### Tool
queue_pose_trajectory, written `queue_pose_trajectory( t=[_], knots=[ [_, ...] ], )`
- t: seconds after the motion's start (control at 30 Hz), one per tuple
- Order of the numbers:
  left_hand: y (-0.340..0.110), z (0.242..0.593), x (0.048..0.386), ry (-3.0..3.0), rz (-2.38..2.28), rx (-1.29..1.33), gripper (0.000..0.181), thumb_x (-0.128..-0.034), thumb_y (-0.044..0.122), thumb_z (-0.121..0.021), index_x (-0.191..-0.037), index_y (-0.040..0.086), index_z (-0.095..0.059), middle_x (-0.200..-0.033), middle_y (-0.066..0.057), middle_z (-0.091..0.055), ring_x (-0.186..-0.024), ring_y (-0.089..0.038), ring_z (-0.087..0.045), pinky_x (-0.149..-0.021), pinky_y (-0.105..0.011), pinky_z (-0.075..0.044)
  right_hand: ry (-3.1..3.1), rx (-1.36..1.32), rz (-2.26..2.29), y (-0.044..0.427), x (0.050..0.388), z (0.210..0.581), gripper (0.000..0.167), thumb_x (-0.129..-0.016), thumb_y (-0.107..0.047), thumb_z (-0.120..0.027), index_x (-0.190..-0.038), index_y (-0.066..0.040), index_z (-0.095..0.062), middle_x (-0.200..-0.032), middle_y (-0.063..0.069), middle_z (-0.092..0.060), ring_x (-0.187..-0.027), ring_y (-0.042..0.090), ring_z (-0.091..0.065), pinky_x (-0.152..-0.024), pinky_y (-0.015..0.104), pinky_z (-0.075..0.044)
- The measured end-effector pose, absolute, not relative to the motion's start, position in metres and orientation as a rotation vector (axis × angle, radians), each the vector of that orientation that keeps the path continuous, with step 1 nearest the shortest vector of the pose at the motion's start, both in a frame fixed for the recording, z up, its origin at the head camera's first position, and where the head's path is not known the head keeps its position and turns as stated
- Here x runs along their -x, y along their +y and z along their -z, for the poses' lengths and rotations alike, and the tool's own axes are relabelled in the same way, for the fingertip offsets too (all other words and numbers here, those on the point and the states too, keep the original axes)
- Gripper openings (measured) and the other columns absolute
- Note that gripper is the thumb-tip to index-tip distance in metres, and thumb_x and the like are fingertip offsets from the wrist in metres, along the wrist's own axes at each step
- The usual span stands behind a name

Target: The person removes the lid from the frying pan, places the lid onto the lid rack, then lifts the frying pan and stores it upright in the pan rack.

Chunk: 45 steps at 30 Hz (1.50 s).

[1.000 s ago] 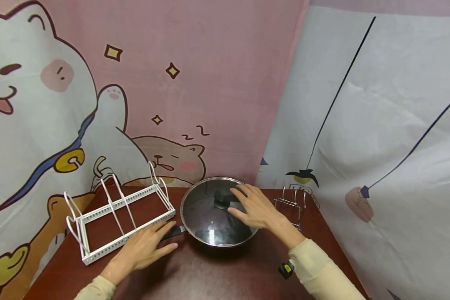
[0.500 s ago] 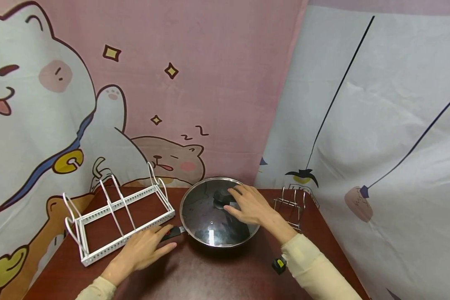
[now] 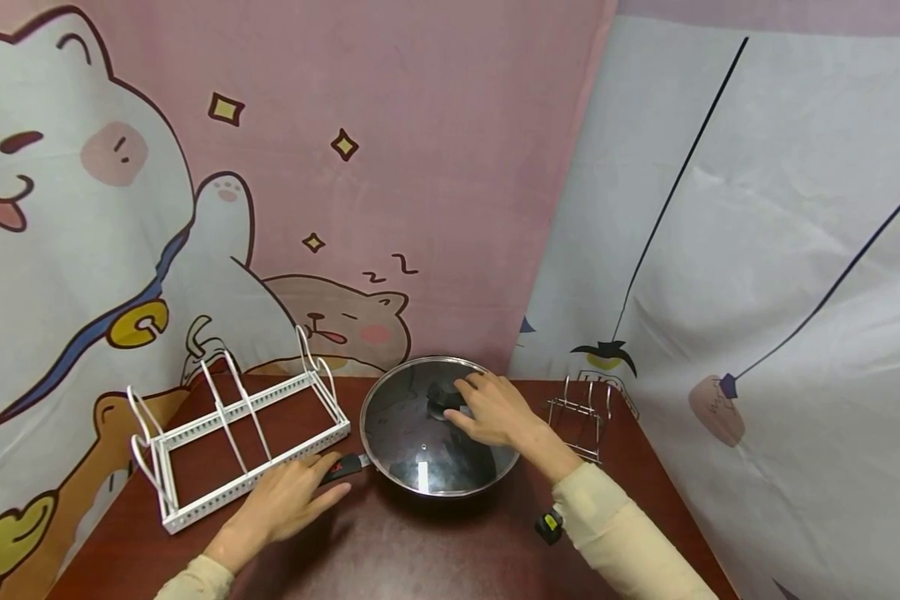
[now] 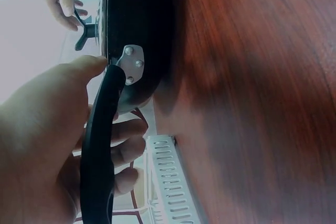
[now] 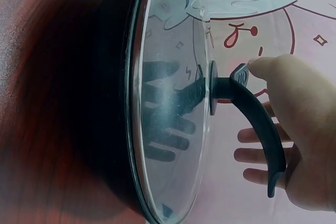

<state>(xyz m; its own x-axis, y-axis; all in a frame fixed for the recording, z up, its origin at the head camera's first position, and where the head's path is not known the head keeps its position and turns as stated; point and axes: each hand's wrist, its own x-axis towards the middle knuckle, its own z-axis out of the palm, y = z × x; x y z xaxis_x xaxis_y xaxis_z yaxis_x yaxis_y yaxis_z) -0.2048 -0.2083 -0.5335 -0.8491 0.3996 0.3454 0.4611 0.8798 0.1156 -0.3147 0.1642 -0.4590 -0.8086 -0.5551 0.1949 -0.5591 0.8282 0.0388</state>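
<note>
A dark pan [image 4: 142, 19] stands on the table under a glass lid [image 3: 420, 450] with a black arched lid handle [image 5: 260, 114]. My left hand [image 3: 285, 496] is at the black pan handle [image 4: 100, 140]. Its thumb lies on one side near the riveted bracket, and its loosely bent fingers reach past the other side without wrapping round. Above the lid, my right hand [image 3: 495, 408] is around the lid handle. In the right wrist view, the thumb is at the handle's short end and the fingers stretch out behind the arch, not closed on it.
A white rack [image 3: 247, 450] with upright wire dividers stands left of the pan. To the right, a smaller metal wire rack [image 3: 577, 417] stands near the table's far edge. Printed curtains hang behind the reddish-brown table [image 3: 450, 558]. A small black device [image 3: 550, 525] sits at my right wrist.
My right hand has moved slightly left and closer round the lid handle. My left hand has shifted slightly left and lower at the pan handle. The pan and lid stay put.
</note>
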Motion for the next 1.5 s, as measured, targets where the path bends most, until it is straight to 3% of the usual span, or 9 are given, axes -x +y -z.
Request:
queue_pose_trajectory(
  t=[0.3, 0.77, 1.0, 1.5],
  knots=[
    [-0.209, 0.542, 0.207, -2.722, 0.268, 0.614, 0.041, -0.1022, 0.045, -0.082, -0.132, 0.018, -0.075, -0.108, -0.002, -0.084, -0.084, -0.022, -0.081, -0.064, -0.039, -0.058, -2.785, -0.868, 0.017, 0.156, 0.316, 0.46, 0.062, -0.112, -0.056, -0.064, -0.145, -0.004, -0.072, -0.139, 0.019, -0.076, -0.133, 0.039, -0.072, -0.117, 0.056, -0.056],
    [-0.207, 0.545, 0.205, -2.712, 0.273, 0.576, 0.035, -0.1042, 0.038, -0.081, -0.13, 0.015, -0.075, -0.109, -0.005, -0.085, -0.083, -0.026, -0.081, -0.065, -0.043, -0.06, -2.781, -0.827, 0.062, 0.152, 0.317, 0.464, 0.05, -0.11, -0.055, -0.068, -0.123, -0.007, -0.076, -0.114, 0.012, -0.078, -0.105, 0.034, -0.079, -0.086, 0.054, -0.065],
    [-0.21, 0.559, 0.212, -2.668, 0.305, 0.584, 0.034, -0.1038, 0.037, -0.082, -0.128, 0.015, -0.075, -0.106, -0.006, -0.085, -0.081, -0.027, -0.08, -0.062, -0.05, -0.059, -2.787, -0.81, 0.067, 0.151, 0.317, 0.465, 0.047, -0.109, -0.054, -0.069, -0.115, -0.008, -0.075, -0.107, 0.011, -0.078, -0.098, 0.034, -0.079, -0.079, 0.054, -0.065],
    [-0.206, 0.546, 0.206, -2.72, 0.274, 0.56, 0.028, -0.1054, 0.037, -0.08, -0.125, 0.018, -0.074, -0.103, -0.003, -0.084, -0.077, -0.025, -0.079, -0.062, -0.04, -0.057, -2.725, -0.846, 0.095, 0.153, 0.324, 0.468, 0.039, -0.108, -0.048, -0.074, -0.105, -0.009, -0.074, -0.095, 0.009, -0.077, -0.085, 0.033, -0.078, -0.069, 0.051, -0.063]
  ],
)
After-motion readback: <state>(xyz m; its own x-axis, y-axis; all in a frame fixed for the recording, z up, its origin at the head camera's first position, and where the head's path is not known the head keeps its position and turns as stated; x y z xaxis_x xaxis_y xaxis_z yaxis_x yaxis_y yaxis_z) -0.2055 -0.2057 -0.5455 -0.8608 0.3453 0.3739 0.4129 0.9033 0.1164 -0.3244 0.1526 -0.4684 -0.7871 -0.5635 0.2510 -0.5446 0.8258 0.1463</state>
